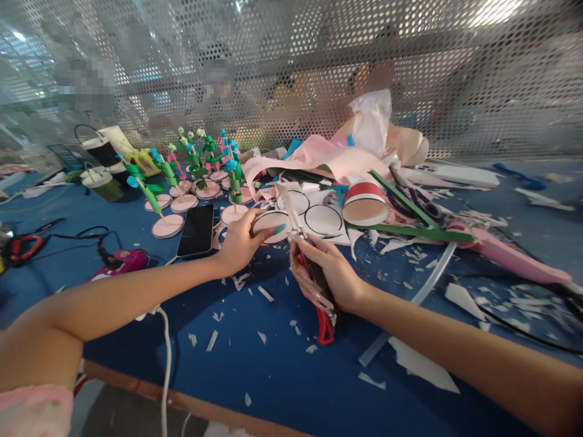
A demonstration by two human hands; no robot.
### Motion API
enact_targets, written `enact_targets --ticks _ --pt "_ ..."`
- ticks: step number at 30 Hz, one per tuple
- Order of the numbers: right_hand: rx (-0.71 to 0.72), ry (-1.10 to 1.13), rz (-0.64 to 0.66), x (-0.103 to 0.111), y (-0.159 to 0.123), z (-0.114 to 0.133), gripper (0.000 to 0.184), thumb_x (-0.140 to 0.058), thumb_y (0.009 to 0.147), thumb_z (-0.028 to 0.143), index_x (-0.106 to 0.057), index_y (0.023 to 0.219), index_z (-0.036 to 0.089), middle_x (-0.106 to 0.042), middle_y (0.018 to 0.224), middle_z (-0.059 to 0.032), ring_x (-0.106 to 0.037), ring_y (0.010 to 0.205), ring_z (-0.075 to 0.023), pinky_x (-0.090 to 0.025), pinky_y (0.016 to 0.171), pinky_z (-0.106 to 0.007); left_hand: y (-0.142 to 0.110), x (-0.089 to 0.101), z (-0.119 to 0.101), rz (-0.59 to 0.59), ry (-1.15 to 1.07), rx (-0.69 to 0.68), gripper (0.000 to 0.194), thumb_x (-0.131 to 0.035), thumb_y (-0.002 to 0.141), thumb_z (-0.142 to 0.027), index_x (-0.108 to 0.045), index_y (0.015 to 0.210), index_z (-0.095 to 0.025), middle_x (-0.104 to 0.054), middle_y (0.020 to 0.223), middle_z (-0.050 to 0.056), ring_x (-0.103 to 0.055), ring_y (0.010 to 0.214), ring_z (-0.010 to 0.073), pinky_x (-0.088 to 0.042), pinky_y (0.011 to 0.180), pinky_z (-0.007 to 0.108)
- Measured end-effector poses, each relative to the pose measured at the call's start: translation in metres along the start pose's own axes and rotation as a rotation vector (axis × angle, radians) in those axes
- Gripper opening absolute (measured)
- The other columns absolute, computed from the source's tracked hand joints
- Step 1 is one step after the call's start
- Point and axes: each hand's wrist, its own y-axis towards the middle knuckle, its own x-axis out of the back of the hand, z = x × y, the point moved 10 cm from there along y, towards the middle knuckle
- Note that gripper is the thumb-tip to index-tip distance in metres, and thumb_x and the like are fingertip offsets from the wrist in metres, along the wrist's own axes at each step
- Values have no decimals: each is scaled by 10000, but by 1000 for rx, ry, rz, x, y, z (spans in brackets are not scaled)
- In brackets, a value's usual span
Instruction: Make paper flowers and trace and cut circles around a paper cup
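My left hand [241, 240] pinches the edge of a round, pale paper disc [272, 226] between thumb and fingers. In my right hand [334, 270] is a pair of scissors [288, 203] with dark and red handles; its pale blades point up and away, beside the disc's right edge. My fingers partly hide the handles. Just behind the disc lies a white sheet [323, 220] marked with dark circle outlines. To the left, several green and blue paper-wrapped sticks stand upright on round pink bases [167, 226].
A phone [197, 230] lies left of my left hand. A paper cup [365, 203], pink sheets [314, 159] and green strips [410, 230] are piled behind. A pink hot glue gun [514, 249] rests at right. Paper scraps [266, 294] litter the blue table; perforated metal stands behind.
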Motion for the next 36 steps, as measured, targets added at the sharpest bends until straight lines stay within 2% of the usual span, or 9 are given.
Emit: enact_targets --ticks 4,8,11,14,17,21,30,33,36 --pt "121 33 -218 23 0 14 237 -591 781 389 -443 743 208 -437 392 94 -336 224 -79 -296 212 -186 3 -9 16 40 -359 171 520 -691 720 -369 -485 1156 -174 -651 980 70 -652 818 207 -584 550 288" --pt "179 87 -446 48 -3 22 156 -595 728 284 -470 767 198 -405 368 99 -332 243 -75 -278 238 -175 3 -13 12 76 -499 190 623 -719 685 -327 -459 1236 -200 -612 1166 97 -656 908 232 -600 550 285" --pt "147 87 -407 43 -1 21 165 -593 719 303 -491 778 188 -392 363 100 -309 242 -64 -249 240 -169 3 -15 7 108 -503 153 720 -739 666 -328 -432 1311 -232 -481 1385 110 -625 1050 282 -621 638 347" --pt "147 49 -325 33 0 22 237 -643 689 326 -513 822 178 -404 374 109 -303 230 -62 -256 228 -177 3 -16 4 139 -398 64 884 -805 583 -267 -404 1370 -219 -375 1480 122 -493 1253 345 -556 901 454" --pt "158 7 -322 32 0 22 305 -689 676 311 -526 892 169 -407 378 122 -317 226 -66 -283 223 -181 2 -17 1 160 -293 -19 981 -833 542 -220 -373 1409 -208 -356 1495 131 -369 1357 355 -425 1059 485" --pt "166 -16 -330 34 1 22 266 -677 694 314 -530 858 164 -399 365 121 -315 222 -62 -296 219 -180 0 -15 1 143 -253 -43 975 -818 577 -235 -347 1429 -190 -383 1480 140 -367 1364 338 -403 1078 468" --pt "193 -51 -367 37 -2 23 279 -651 701 358 -495 867 197 -429 404 113 -358 251 -76 -318 244 -203 0 -10 0 131 -184 48 934 -816 577 -393 -416 1383 -143 -520 1371 152 -576 1172 305 -546 913 402" --pt "258 -57 -454 45 -5 29 276 -622 684 361 -464 859 217 -445 433 109 -379 272 -82 -315 252 -209 1 -13 -2 168 -68 36 850 -784 598 -473 -488 1323 -142 -566 1322 146 -602 1122 300 -559 867 402" --pt "304 -46 -610 60 -11 38 205 -570 704 314 -414 813 236 -440 448 103 -414 306 -91 -347 287 -215 -1 -20 -11 251 65 -72 796 -759 606 -528 -534 1267 -147 -576 1307 148 -577 1146 313 -516 923 441"
